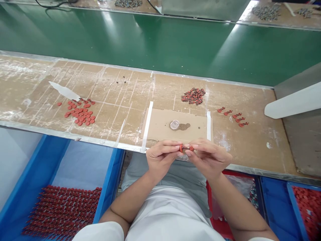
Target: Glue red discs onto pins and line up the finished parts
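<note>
Both of my hands meet over the table's front edge. My left hand (pixel 163 154) pinches a small red disc (pixel 181 148) between thumb and fingertips. My right hand (pixel 210 156) grips a tiny red-and-dark figurine (pixel 188 148), whose end meets the disc; whether the two are fixed together I cannot tell. Just beyond my hands, a small round clear dish (pixel 174 125) sits on a taped cardboard sheet (pixel 160 117), beside a brown wet stain (pixel 185 127). Past the sheet lies a heap of red-and-dark figurines (pixel 193 96).
Loose red discs (pixel 81 113) lie to the left near a white strip (pixel 64 90). Several figurines on discs (pixel 237 115) stand at right. Below left, a blue bin (pixel 105 180) holds rows of red pieces. A green belt (pixel 125 43) runs behind; a white tube (pixel 291 102) juts in at right.
</note>
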`<state>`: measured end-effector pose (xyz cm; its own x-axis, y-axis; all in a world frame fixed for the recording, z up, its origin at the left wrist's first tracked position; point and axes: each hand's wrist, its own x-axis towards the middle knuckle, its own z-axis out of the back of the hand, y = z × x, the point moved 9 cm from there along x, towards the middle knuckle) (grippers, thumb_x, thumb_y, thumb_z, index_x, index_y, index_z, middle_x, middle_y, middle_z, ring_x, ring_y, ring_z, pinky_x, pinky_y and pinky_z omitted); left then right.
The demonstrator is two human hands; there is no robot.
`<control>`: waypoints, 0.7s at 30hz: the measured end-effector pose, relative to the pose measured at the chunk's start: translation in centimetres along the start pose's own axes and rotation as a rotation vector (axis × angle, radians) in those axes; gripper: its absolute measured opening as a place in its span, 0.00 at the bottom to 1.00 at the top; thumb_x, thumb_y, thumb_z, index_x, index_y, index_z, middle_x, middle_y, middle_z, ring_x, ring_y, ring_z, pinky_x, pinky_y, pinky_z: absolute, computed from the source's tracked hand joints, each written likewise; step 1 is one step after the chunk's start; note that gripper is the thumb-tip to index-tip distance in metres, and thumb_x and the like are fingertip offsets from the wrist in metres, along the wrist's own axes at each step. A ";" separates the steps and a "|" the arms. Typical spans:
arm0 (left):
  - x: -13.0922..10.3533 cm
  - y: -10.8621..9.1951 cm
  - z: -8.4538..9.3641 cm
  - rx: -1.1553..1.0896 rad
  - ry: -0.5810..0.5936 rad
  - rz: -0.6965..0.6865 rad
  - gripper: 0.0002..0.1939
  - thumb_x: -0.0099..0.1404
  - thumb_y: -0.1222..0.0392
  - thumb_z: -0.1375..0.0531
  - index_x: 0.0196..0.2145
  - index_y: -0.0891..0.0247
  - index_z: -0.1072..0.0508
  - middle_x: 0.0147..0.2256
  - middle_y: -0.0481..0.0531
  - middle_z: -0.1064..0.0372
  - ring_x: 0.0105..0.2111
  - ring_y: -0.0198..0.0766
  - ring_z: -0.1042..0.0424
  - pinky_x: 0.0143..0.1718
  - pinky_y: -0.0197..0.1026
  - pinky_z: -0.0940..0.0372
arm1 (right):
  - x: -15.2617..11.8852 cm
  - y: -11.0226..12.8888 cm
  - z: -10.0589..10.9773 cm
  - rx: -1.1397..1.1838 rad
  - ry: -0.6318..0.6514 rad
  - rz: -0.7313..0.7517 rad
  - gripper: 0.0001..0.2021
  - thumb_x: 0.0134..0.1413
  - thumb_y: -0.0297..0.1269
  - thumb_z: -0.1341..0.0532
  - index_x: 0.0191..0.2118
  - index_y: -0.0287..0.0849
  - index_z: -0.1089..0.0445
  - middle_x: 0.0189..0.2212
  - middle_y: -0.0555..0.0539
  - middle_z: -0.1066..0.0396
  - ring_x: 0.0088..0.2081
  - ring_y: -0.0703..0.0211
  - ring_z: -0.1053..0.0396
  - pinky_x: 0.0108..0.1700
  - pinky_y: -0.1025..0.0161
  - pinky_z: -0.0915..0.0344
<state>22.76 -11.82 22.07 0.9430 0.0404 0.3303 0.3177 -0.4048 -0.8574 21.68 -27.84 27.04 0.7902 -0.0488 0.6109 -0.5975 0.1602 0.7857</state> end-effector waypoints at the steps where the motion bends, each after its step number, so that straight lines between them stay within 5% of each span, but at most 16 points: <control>1: -0.1 0.1 0.1 0.003 -0.014 0.010 0.19 0.56 0.73 0.31 0.42 0.52 0.18 0.41 0.52 0.22 0.42 0.37 0.22 0.45 0.38 0.25 | -0.2 -0.4 0.0 0.037 -0.021 -0.043 0.20 0.47 0.22 0.29 0.44 0.52 0.23 0.34 0.49 0.20 0.33 0.56 0.22 0.34 0.60 0.23; 8: -0.3 1.9 1.2 -0.091 -0.120 0.166 0.14 0.59 0.61 0.30 0.44 0.54 0.19 0.45 0.55 0.23 0.39 0.40 0.21 0.43 0.43 0.23 | -2.1 -3.8 3.1 0.163 -0.320 -0.365 0.10 0.50 0.31 0.27 0.39 0.48 0.23 0.32 0.50 0.20 0.32 0.58 0.21 0.37 0.61 0.21; 13: 0.2 1.1 1.7 -0.095 -0.092 0.160 0.11 0.62 0.62 0.33 0.44 0.58 0.19 0.43 0.56 0.23 0.40 0.41 0.21 0.43 0.44 0.23 | -2.3 -4.2 11.5 -0.447 -0.489 -0.347 0.17 0.46 0.37 0.25 0.44 0.42 0.23 0.33 0.46 0.21 0.33 0.55 0.22 0.38 0.60 0.24; 17: 1.9 -2.1 0.2 -0.102 0.073 0.078 0.13 0.65 0.57 0.35 0.47 0.57 0.20 0.44 0.56 0.23 0.42 0.43 0.22 0.43 0.45 0.23 | -3.2 -5.5 18.8 -0.844 -0.512 -0.418 0.24 0.51 0.46 0.30 0.52 0.42 0.27 0.35 0.45 0.21 0.34 0.51 0.22 0.36 0.58 0.26; 21: 3.2 -7.4 -1.1 -0.170 0.173 -0.096 0.16 0.61 0.45 0.34 0.46 0.48 0.19 0.36 0.51 0.22 0.35 0.40 0.22 0.32 0.38 0.23 | -3.2 -7.0 22.7 -1.171 -0.394 -0.470 0.23 0.53 0.47 0.33 0.53 0.44 0.27 0.34 0.46 0.20 0.33 0.50 0.22 0.45 0.51 0.26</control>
<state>23.31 -9.72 29.93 0.8737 -0.0645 0.4821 0.3702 -0.5547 -0.7452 20.24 -51.22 21.81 0.6771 -0.5831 0.4490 0.3484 0.7913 0.5024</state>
